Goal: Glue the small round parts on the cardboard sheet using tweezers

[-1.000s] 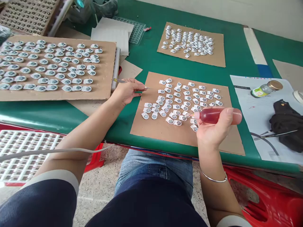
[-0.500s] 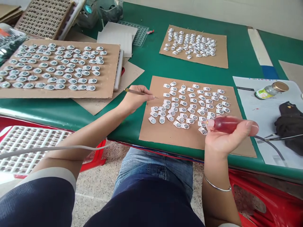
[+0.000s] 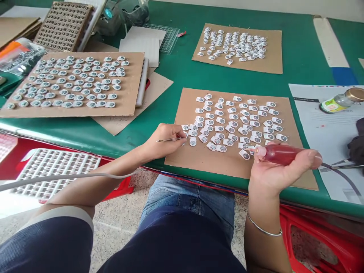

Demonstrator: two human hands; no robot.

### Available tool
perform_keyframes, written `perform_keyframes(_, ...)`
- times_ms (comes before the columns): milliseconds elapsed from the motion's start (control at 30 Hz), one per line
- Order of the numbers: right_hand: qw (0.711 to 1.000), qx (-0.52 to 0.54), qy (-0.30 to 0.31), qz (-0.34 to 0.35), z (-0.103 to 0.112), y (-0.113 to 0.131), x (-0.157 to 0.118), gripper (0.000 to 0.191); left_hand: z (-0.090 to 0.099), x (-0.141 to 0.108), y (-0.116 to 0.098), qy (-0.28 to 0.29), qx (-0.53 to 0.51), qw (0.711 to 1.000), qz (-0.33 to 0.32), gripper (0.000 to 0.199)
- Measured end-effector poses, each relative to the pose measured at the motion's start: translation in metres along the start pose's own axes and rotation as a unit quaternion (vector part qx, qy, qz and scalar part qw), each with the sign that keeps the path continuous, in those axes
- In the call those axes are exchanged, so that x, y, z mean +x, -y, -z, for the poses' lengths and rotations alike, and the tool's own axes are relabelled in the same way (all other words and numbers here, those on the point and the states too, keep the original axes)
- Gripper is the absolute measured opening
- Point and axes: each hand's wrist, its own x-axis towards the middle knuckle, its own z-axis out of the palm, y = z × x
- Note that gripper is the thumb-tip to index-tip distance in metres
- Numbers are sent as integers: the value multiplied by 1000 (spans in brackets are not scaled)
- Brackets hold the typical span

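Observation:
My left hand (image 3: 163, 139) is closed on slim metal tweezers (image 3: 168, 140) at the left edge of the near cardboard sheet (image 3: 216, 163). Its fingertips are beside the leftmost white tabs and partly cover them. Many small white tabs with round, dark-patterned faces (image 3: 219, 128) lie in loose rows on this sheet. In my right hand (image 3: 269, 176) is a red translucent dispensing syringe (image 3: 284, 153), its nozzle pointing left over the tabs at the lower right. A dark tube (image 3: 341, 174) runs from its back end. Whether the nozzle touches a tab I cannot tell.
More tabs lie on a cardboard sheet (image 3: 273, 57) at the back and on a raised one (image 3: 125, 108) at left. A small jar (image 3: 338, 102) lies on white paper (image 3: 309, 113) at right. A grey cable (image 3: 93, 175) crosses above my left forearm.
My left hand has come down and slightly toward me with the tweezers, to the leftmost tabs. The syringe sits slightly further right in view. The camera view has shifted a little.

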Motion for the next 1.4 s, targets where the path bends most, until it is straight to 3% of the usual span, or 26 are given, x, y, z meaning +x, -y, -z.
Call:
perform_keyframes(167, 1000, -3, 8, -4, -1, 0, -1, 39, 6, -7, -9, 35, 13, 999, 37, 9)
perform_keyframes(400, 999, -31, 34, 12, -10, 1, 8, 48, 0, -16, -11, -11, 5, 999, -35, 7)
perform_keyframes(567, 987, -41, 151, 20, -52, 14, 6, 42, -10, -17, -13, -38, -5, 992, -124, 8)
perform_keyframes(667, 981, -55, 177, 50, -80, 15, -1, 37, -12, -15, -12, -35, -18, 989, -141, 9)
perform_keyframes(767, 980, -51, 184, 56, -94, 8, -6, 34, -11, -14, -9, -30, -22, 987, -158, 9)
perform_keyframes(1167, 975, -63, 213, 27, -86, -12, -5, 29, -8, -4, -3, 25, 40, 974, -221, 10)
perform_keyframes(1400, 939, -157, 306, 11, -86, -25, -19, 22, 0, 4, -25, 89, 173, 920, -340, 15)
